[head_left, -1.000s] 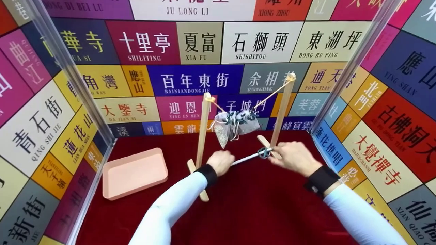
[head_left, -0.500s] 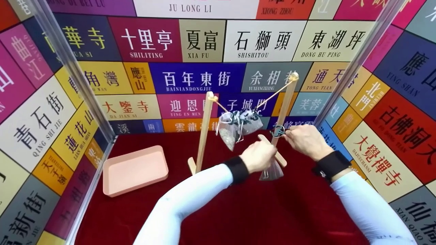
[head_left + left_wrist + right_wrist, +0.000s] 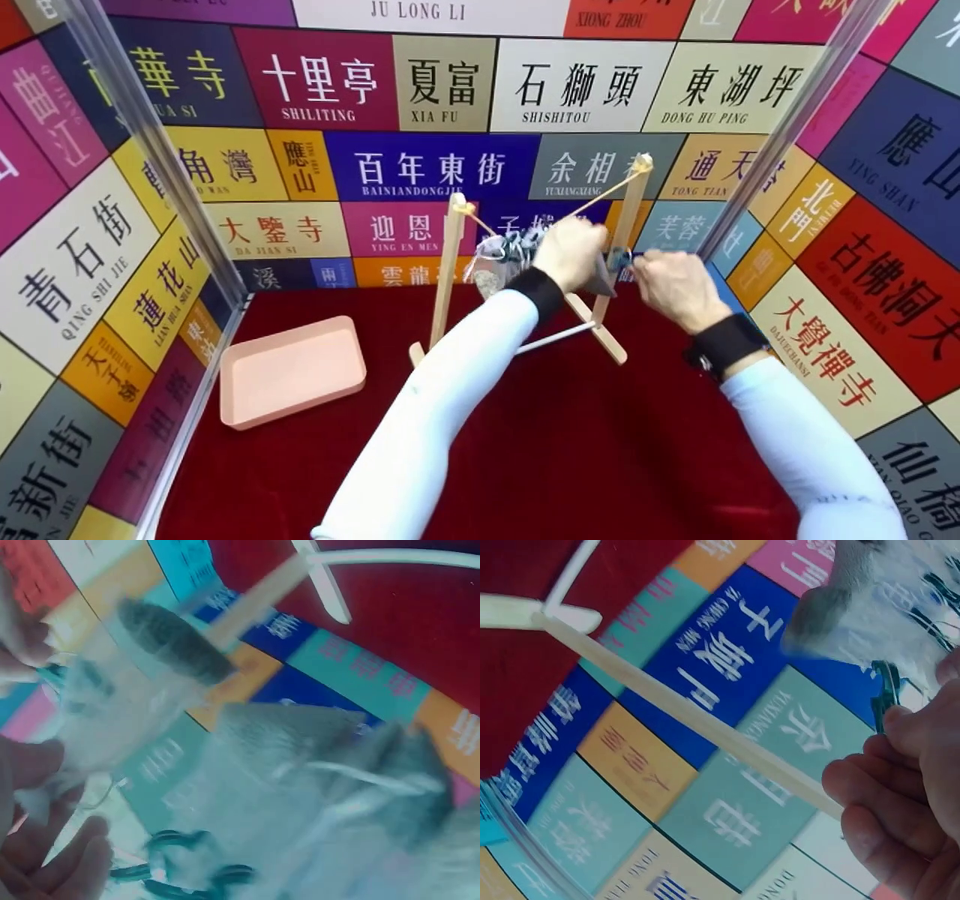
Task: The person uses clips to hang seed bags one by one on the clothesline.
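My left hand (image 3: 570,251) pinches the gathered neck of a sheer drawstring bag (image 3: 176,641) with dark grey-green filling at its bottom. A small dark green looped clip (image 3: 886,690) sits at the bag's mouth, pinched between the thumb and fingers of my right hand (image 3: 679,289). Behind my left hand, several similar sheer bags (image 3: 487,279) hang from a thin cord (image 3: 604,195). More green looped pieces (image 3: 180,862) show along their tops. The cord runs between a left wooden post (image 3: 447,277) and a right wooden post (image 3: 634,202).
A white rod (image 3: 555,337) joins the posts low down, and a wooden foot (image 3: 600,334) supports the right one. A pink tray (image 3: 292,371) lies at left on the red cloth (image 3: 600,450). Sign-covered walls (image 3: 442,82) enclose the table on three sides.
My left hand has moved right, then up to the cord with the bag in its grip. My right hand has lifted the green clip from beside the right post's foot to near the cord.
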A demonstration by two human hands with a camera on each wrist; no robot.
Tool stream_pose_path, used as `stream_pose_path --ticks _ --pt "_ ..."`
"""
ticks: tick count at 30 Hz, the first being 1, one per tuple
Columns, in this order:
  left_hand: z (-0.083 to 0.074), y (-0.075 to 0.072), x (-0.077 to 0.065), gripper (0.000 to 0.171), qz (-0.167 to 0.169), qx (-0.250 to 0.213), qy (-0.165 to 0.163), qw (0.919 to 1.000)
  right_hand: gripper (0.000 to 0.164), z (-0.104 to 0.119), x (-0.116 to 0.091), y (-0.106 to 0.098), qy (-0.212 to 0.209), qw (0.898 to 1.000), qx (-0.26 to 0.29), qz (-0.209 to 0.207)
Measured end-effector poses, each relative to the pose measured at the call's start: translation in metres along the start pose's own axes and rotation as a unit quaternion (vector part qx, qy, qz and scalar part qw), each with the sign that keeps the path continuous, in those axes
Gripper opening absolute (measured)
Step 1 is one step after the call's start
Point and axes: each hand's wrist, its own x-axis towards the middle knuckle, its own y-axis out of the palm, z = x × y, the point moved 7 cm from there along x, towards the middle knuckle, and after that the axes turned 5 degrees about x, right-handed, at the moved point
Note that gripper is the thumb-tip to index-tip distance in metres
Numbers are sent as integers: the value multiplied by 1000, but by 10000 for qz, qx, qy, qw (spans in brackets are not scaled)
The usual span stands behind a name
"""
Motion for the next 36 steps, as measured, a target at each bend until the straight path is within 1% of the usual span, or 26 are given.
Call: stream_pose_path --ticks 3,5,6,7,9,10,12,14,15,17,19,23,26,31,34,36 --pt "12 -9 0 14 -667 274 63 9974 34 1 17 -12 -41 9999 -49 -148" --pt "18 -12 -1 13 -906 318 51 9954 32 3 26 -19 -141 9995 -16 -269" --pt "22 -12 0 13 -942 251 -7 9952 31 4 30 -22 -183 9993 2 -316" --pt "25 -12 0 13 -886 120 -115 9959 31 6 33 -24 -231 9991 12 -357" --pt "37 -7 3 15 -584 -359 -513 9963 30 9 37 -28 -334 9987 11 -379" --pt "43 -4 4 15 -441 -614 -742 9944 31 11 39 -29 -382 9986 21 -368" --pt "55 2 6 16 -210 -1057 -1163 9874 33 15 42 -31 -490 9983 33 -305" --pt "63 6 6 15 -98 -1341 -1424 9806 33 19 46 -34 -605 9978 50 -255" --pt "66 6 6 14 -88 -1424 -1485 9786 33 21 49 -35 -649 9976 64 -235" --pt "69 6 7 12 -96 -1491 -1517 9771 32 25 54 -38 -707 9973 66 -200" --pt "69 6 7 11 -67 -1501 -1482 9775 29 28 61 -39 -742 9972 27 -119" --pt "65 7 6 10 122 -1488 -1409 9787 24 32 72 -39 -785 9966 -184 180" --pt "61 6 5 9 158 -1512 -1289 9799 21 33 79 -42 -863 9956 -280 253" --pt "57 4 2 10 167 -1519 -1115 9819 20 37 80 -51 -1040 9935 -393 235" --pt "55 6 0 10 241 -1561 -1051 9818 21 38 78 -54 -1055 9922 -591 289" --pt "54 7 -1 10 286 -1594 -1000 9817 22 37 77 -56 -1045 9920 -616 337"
